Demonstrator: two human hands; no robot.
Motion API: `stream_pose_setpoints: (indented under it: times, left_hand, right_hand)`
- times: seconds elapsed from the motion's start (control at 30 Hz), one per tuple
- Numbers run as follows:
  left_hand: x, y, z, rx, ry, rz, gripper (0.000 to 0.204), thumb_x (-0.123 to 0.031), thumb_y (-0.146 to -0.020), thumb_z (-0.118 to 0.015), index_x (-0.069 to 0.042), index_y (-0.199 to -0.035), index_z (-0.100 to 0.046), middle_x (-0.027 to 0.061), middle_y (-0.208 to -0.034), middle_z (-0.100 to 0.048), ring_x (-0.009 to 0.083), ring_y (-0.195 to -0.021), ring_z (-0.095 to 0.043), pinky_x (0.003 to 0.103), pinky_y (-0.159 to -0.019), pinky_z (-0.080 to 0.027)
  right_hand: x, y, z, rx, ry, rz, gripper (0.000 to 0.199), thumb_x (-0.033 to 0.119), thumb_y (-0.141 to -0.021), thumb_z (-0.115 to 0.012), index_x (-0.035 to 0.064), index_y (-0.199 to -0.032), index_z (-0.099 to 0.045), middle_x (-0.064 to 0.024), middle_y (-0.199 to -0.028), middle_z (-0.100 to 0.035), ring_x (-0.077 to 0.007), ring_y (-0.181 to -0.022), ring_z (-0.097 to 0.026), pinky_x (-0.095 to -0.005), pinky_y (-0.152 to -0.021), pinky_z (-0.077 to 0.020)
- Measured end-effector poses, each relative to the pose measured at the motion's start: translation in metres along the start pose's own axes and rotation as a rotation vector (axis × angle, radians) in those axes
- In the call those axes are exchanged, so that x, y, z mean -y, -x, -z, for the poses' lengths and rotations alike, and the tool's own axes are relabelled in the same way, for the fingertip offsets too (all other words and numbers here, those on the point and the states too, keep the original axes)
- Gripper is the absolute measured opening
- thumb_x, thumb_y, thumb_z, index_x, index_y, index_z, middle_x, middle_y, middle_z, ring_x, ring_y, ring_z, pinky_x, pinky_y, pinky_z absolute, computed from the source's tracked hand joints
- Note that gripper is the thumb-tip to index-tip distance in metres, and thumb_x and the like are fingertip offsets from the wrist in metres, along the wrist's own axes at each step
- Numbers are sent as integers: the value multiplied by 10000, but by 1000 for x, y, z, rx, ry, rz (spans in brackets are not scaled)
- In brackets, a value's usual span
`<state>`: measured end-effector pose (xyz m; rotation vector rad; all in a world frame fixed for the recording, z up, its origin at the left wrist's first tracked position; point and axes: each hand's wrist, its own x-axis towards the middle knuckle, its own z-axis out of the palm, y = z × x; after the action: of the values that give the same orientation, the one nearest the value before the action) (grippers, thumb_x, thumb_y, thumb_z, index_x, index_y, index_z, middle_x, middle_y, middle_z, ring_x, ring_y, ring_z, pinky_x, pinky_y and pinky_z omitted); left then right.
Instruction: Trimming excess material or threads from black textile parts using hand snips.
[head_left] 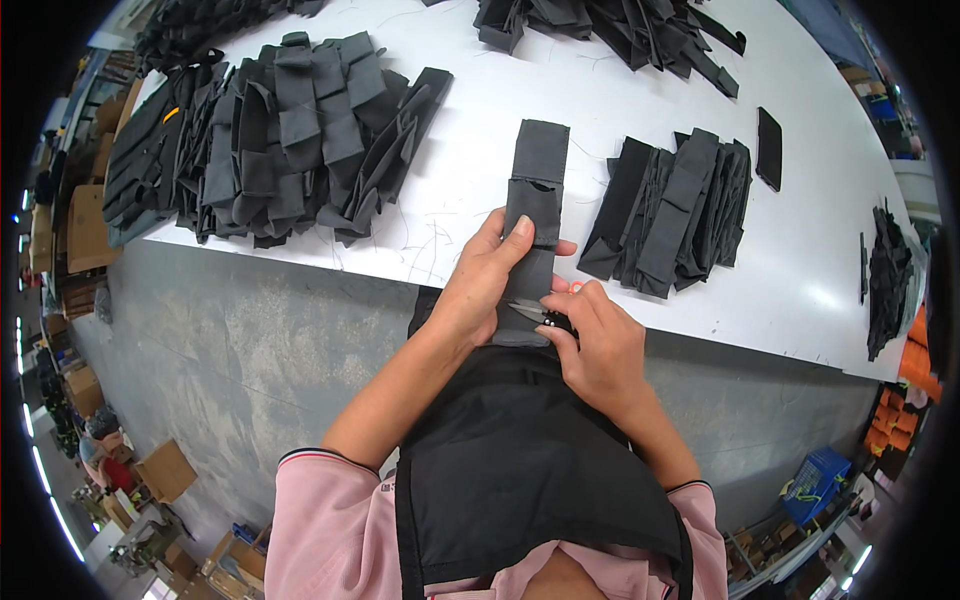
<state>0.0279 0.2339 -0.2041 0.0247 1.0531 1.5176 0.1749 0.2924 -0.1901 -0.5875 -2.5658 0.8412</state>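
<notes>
My left hand (487,275) grips a long black fabric strip (538,150) with sewn pockets, its thumb pressed on the front. The strip runs from over the white table down past the near edge toward my body. In my right hand (605,345) is a small pair of thread snips (530,311), closed in the fingers. The pointed metal blades lie against the lower part of the strip, beside my left palm. Whether the blades touch a thread is too small to tell.
Stacks of similar black strips lie on the white table (440,190): a large pile (320,130) left, a smaller bundle (680,210) right, another pile (600,25) at the back. A black phone (769,150) and dark scraps (888,280) lie farther right. Loose threads are scattered about.
</notes>
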Motion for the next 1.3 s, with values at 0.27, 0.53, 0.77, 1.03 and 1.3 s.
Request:
stream_pose_setpoints:
  times: [0.27,0.53,0.77,1.03,1.3]
  left_hand:
    - [0,1,2,-27,-64,48,341,-355,-973,-403,-77,-1166,-449,153,-1002,-633,177,-688,-631,301,-609,-551]
    - [13,24,-3,76,-175,156,583,-207,-940,-447,-83,-1433,-160,137,-1062,-554,189,-782,-601,312,-631,-536]
    - [28,39,0,106,-252,81,604,-70,-907,-438,-103,-1414,-112,184,-1099,-527,214,-728,-621,308,-625,-528]
    - [24,33,7,244,-595,-106,372,-258,-866,-622,-1,-1054,-430,194,-1249,-447,286,-1042,-541,379,-813,-479]
    - [11,15,2,381,-1211,-756,353,-285,-753,-718,-4,-853,-528,170,-1263,-489,367,-1240,-395,422,-1003,-331]
  right_hand:
    - [-2,19,0,-155,-132,-117,301,47,-664,-725,72,-935,-595,-60,-788,-493,-201,-609,-515,-287,-535,-413]
    - [-7,4,1,-153,-311,-284,388,-45,-622,-660,53,-995,-625,-48,-718,-401,-147,-618,-432,-255,-548,-386]
    - [-38,-16,-18,-475,-798,-434,95,48,-895,-515,21,-807,-494,-17,-780,-462,-75,-596,-431,-230,-513,-366]
    - [-46,-28,-16,-326,-857,-539,153,156,-916,-543,15,-860,-524,27,-727,-495,-38,-636,-411,-208,-557,-348]
    - [-53,-31,-27,161,-1322,-950,163,139,-900,-527,1,-966,-584,-14,-753,-560,-48,-597,-516,-204,-482,-405]
